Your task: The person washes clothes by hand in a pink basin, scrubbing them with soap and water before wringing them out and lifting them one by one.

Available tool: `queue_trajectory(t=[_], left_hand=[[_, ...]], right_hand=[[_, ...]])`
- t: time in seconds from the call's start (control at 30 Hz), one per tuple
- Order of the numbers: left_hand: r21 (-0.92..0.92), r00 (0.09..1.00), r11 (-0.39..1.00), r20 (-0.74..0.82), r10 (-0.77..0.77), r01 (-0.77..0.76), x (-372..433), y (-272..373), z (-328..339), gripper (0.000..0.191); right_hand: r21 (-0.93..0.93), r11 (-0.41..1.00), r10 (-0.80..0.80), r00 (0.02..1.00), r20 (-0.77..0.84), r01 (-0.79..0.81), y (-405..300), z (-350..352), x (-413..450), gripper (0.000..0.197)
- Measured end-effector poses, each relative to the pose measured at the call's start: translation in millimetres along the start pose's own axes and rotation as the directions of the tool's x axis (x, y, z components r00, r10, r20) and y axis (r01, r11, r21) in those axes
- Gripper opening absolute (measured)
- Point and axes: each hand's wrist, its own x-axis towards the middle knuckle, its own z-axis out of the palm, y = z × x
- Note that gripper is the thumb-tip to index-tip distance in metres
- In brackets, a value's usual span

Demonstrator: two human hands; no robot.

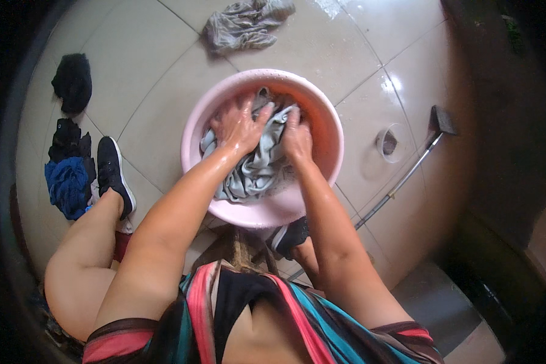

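Observation:
A pink plastic basin (259, 214) stands on the floor in front of me, with a wet, pale grey garment (259, 168) bunched inside. My left hand (239, 125) lies on the cloth at the basin's left side, wet and with its fingers spread. Against a raised fold on the right rests my right hand (299, 136); its fingers partly disappear among the cloth, so its grip is unclear. Darker grey fabric (263, 98) shows between and beyond the hands. Some suds lie low in the basin near my right wrist.
A wet grey cloth (243, 27) lies beyond the basin. At left are a black garment (73, 82) and a dark blue garment (67, 186), beside my shoe (111, 168). A clear plastic cup (391, 143) and a long-handled tool (409, 175) are at right.

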Motion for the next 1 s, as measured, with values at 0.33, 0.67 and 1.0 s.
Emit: queue_trajectory(t=[0.33, 0.67, 1.0], left_hand=[[-0.307, 0.924, 0.94, 0.295, 0.241, -0.147, 81, -32, 71, 0.051], [-0.025, 0.662, 0.715, 0.356, 0.659, -0.698, -72, -41, -28, 0.043], [0.288, 0.784, 0.74, 0.367, 0.502, -0.608, -15, -36, 46, 0.044]], right_hand=[[0.378, 0.898, 0.01, 0.869, 0.495, -0.226, 34, 15, 57, 0.065], [-0.548, 0.639, -0.513, 0.83, 0.218, 0.539, 33, -4, -111, 0.054], [-0.517, 0.827, -0.15, 0.973, 0.176, 0.221, 34, 50, -32, 0.064]])
